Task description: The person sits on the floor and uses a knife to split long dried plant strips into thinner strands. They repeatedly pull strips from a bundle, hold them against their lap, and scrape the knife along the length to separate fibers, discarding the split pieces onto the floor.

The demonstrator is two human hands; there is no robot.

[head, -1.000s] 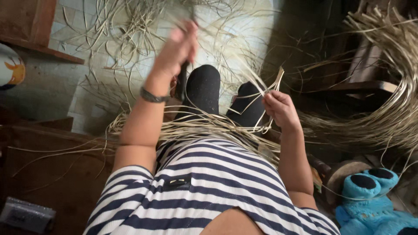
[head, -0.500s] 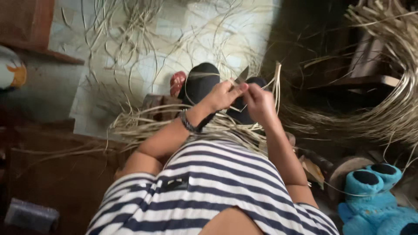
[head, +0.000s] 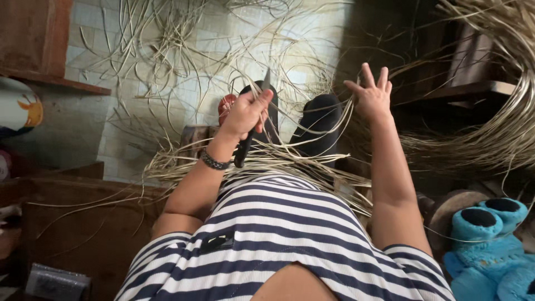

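The left hand [head: 245,114], just left of the frame's centre, is closed around the dark handle of a knife [head: 251,134], whose thin blade points up toward the top of the frame; a beaded bracelet [head: 214,161] circles that wrist. The right hand [head: 370,95], right of centre, is spread open with fingers splayed, and pale cane strips [head: 340,120] run past its palm; whether it pinches one cannot be told. Below both hands a flat sheaf of the same strips [head: 262,164] lies across the person's lap, over knees in dark trousers [head: 320,120], and fans out toward the left and right. A striped shirt [head: 278,234] fills the bottom centre of the frame. Beyond the knees, the pale tiled floor [head: 111,122] takes up the upper middle, strewn with loose, curling strips [head: 167,50]. In the upper right a thick coil of cane [head: 501,128] arcs down over dark wooden furniture [head: 473,92]. At the upper left stands a brown wooden cabinet [head: 39,39] with a ledge, and under it a rounded white object with an orange mark [head: 19,108] sits at the frame's edge. A dark wooden bench [head: 67,223] fills the lower left, and a blue plush toy [head: 490,245] lies in the lower right corner.
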